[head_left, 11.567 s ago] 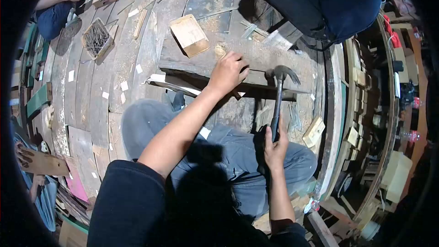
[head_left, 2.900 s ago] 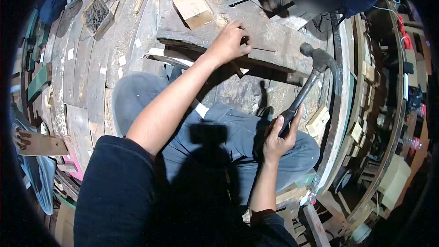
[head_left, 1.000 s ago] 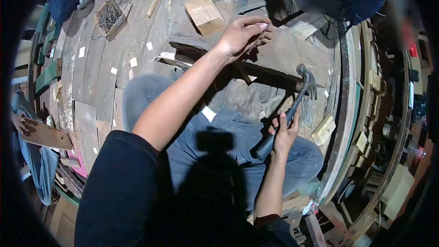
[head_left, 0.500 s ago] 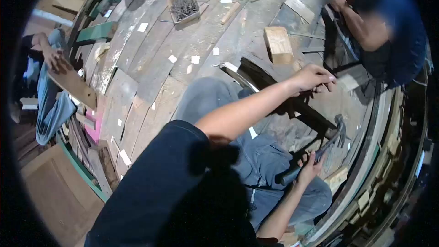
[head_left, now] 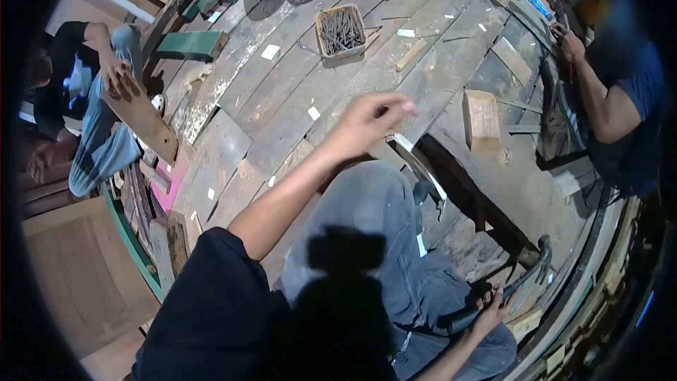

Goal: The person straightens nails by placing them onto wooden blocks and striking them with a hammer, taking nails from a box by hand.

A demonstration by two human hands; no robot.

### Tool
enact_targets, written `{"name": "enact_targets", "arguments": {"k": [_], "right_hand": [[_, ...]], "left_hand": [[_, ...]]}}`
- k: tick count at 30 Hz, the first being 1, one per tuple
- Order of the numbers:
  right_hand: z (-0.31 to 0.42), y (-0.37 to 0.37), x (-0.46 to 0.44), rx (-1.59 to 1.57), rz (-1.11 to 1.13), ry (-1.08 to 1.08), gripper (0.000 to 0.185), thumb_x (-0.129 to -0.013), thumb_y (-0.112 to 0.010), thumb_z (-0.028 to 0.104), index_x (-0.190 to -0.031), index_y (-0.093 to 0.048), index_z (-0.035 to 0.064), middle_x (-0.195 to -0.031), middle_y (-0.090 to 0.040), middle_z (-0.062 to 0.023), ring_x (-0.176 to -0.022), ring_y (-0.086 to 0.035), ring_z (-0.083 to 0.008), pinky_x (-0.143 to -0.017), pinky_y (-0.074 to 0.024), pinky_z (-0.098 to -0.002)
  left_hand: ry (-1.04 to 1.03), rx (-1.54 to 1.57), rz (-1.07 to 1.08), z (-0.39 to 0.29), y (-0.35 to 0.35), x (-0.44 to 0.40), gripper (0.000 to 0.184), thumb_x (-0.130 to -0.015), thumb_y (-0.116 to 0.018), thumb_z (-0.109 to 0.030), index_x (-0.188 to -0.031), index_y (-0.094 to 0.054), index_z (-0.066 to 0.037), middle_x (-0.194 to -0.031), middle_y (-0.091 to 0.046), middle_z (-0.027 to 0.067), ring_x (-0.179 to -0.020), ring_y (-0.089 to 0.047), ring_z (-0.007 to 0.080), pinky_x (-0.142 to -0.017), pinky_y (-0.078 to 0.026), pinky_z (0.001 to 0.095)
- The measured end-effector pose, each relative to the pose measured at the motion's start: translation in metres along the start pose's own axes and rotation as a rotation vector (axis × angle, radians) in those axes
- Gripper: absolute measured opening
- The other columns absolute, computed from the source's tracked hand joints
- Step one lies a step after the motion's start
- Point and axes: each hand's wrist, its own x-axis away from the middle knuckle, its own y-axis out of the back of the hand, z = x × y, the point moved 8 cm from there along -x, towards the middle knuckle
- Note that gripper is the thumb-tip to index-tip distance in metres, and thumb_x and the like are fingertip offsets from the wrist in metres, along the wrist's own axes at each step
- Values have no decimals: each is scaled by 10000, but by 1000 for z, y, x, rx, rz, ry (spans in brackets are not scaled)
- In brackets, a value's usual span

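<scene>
My left hand (head_left: 370, 125) is raised over the plank floor beyond my bent knee, thumb and fingers pinched together; whether something small is between them is hidden. My right hand (head_left: 491, 314) grips a claw hammer (head_left: 525, 276) by its dark handle, low near my right leg. The hammer's metal head points away from me, beside the far end of a long dark gap (head_left: 469, 194) in the floor. A curved strip with a pale edge (head_left: 422, 162) lies between my left hand and that gap.
A square tub (head_left: 343, 61) of nails stands on the planks ahead. A wooden block (head_left: 483, 121) sits beyond the gap. One co-worker (head_left: 627, 113) crouches at right; another person at left holds a board (head_left: 141, 118). White scraps and a wood stick (head_left: 411, 54) litter the floor.
My left hand has swung left and back from above the gap toward the nail tub side. My view has turned right. My right hand still holds the hammer low.
</scene>
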Motion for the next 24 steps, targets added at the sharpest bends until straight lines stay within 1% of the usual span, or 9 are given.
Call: {"name": "enact_targets", "arguments": {"k": [1,2,4,9,14,16,17,20,24], "right_hand": [[0,0,-1,26,-4,5,702,-1022,-551,120,-1600,-157,166,-931,-505,-40,-649,-452,-106,-455,-359,-240],[5,-5,2,48,-21,-12,647,-1033,-527,103,-1586,-193,124,-929,-496,-44,-648,-435,-110,-456,-347,-246],[-2,2,-1,86,-19,-26,685,-1028,-542,124,-1599,-172,193,-928,-500,-39,-642,-449,-109,-457,-355,-235],[-3,0,-5,98,-22,-18,649,-1041,-517,129,-1597,-189,191,-901,-478,-32,-629,-427,-110,-456,-339,-250],[2,-6,-2,137,-67,-39,645,-1043,-516,135,-1596,-187,183,-904,-482,-36,-625,-418,-106,-456,-336,-249],[1,-4,-3,125,-55,-36,654,-1042,-524,141,-1597,-180,180,-903,-487,-39,-624,-421,-106,-455,-338,-245],[1,-4,-3,114,-50,-37,660,-1041,-529,143,-1598,-175,179,-903,-490,-40,-623,-423,-106,-453,-340,-242],[-1,-3,-4,116,-52,-37,680,-1037,-541,150,-1600,-160,175,-906,-501,-44,-624,-430,-105,-450,-341,-235],[1,-4,-3,144,-54,-37,694,-1033,-549,151,-1601,-151,172,-917,-516,-44,-614,-427,-104,-442,-333,-229]], "left_hand": [[-59,-72,-113,27,28,-7,306,-1025,-580,-278,-1026,-720,-6,-840,-661,3,-763,-543,81,-713,-461,245],[24,-132,-129,45,51,-11,288,-1024,-577,-261,-1024,-720,-11,-839,-660,7,-766,-545,76,-713,-458,242],[-30,-356,-154,84,95,-33,278,-999,-618,-264,-1068,-719,-14,-924,-711,32,-823,-609,104,-743,-492,279],[-123,-884,-201,69,150,-103,263,-949,-660,-283,-1105,-743,-88,-1083,-732,113,-963,-701,272,-834,-537,377],[-102,-1071,-253,88,191,-190,294,-931,-666,-296,-1135,-728,-94,-1138,-708,148,-993,-694,316,-862,-535,384],[-200,-1118,-252,85,182,-208,338,-917,-640,-385,-1180,-721,-189,-1116,-715,130,-1024,-683,329,-894,-521,443],[-145,-1107,-239,87,175,-216,327,-913,-640,-337,-1206,-705,-206,-1119,-716,132,-1055,-674,306,-916,-511,454],[-186,-1223,-75,91,132,-237,325,-900,-677,-343,-1171,-714,-168,-1113,-711,133,-1036,-674,318,-891,-529,411],[50,-1594,118,130,95,-251,237,-882,-671,-336,-1071,-732,-207,-1076,-726,103,-1038,-682,277,-964,-443,479]]}}
